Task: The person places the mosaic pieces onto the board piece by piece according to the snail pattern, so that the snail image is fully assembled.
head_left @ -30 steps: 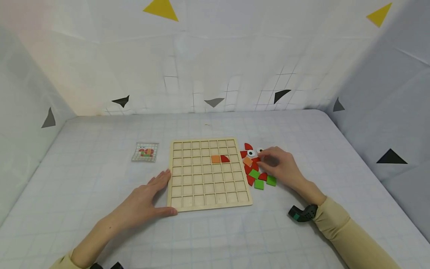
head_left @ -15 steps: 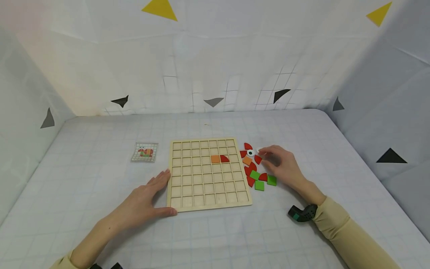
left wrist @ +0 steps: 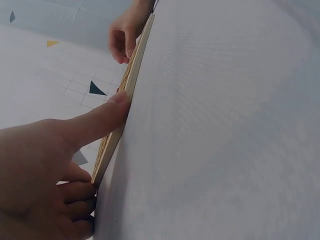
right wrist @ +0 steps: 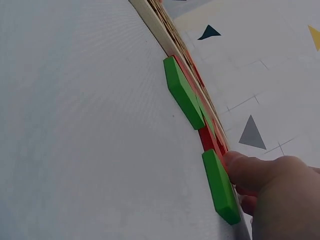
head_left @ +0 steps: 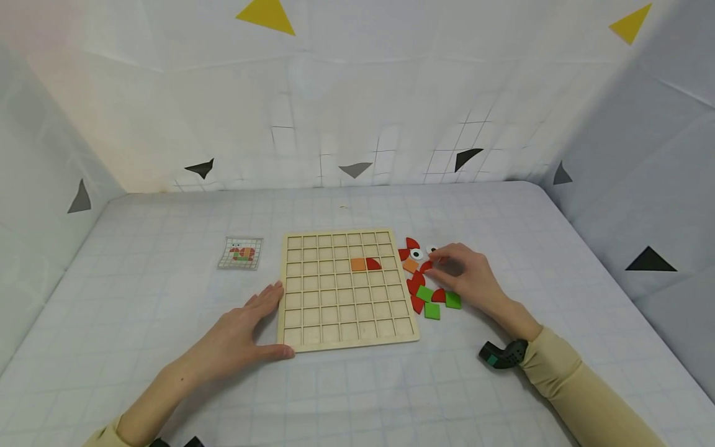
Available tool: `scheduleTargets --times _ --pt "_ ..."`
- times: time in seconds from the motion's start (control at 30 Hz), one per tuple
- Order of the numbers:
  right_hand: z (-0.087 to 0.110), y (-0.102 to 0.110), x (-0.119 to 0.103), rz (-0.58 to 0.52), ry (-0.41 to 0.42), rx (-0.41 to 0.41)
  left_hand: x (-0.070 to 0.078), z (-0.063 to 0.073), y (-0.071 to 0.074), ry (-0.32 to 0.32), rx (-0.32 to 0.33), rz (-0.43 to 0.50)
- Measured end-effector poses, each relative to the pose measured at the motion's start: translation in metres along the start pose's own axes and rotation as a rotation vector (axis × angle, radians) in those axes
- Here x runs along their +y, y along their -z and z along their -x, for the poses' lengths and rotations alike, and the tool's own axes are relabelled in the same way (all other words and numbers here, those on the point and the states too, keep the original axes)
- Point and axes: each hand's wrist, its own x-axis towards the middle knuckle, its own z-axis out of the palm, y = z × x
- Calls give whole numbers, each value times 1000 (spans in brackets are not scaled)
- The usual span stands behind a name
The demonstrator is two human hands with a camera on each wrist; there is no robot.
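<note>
A pale wooden grid board [head_left: 329, 295] lies in the middle of the table. One orange square [head_left: 358, 264] and a red quarter-circle [head_left: 373, 264] sit side by side in its cells. My left hand [head_left: 237, 329] steadies the board's near left corner, thumb at the front edge and fingertips along the side. Right of the board, my right hand [head_left: 466, 276] reaches into loose pieces, thumb and index finger spread around a red piece [head_left: 426, 267] and close to an eye piece [head_left: 432, 249]. Its other fingers are mostly hidden. In the right wrist view the thumb overlaps red pieces behind a green block [right wrist: 220, 187].
A small picture card [head_left: 240, 253] with a coloured figure on a grid lies left of the board. Among the loose pieces are a second eye piece [head_left: 416, 254], an orange piece [head_left: 410, 266] and several green and red ones. A pale cloth wall stands behind the table.
Right fingertips shift slightly among the loose pieces. The eye piece by the index finger shows again, and the red and green pieces have slid a little. The left hand and board stay put.
</note>
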Motion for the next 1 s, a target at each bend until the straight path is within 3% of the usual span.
scheduleTargets --times 0.2,0.37,0.53,0.73,1.0 --pt "-2 3 -6 23 -73 31 0 0 0 4 -3 -1" --pt "-9 1 -31 -34 -177 58 0 0 0 8 -6 -2" --pt "-23 -18 -60 -116 -160 38 1 0 1 15 -11 2" --pt "-38 -45 -80 -131 -106 16 1 0 0 23 -24 6" --pt "-53 -69 -97 -159 -170 -22 0 -1 0 21 -22 10"
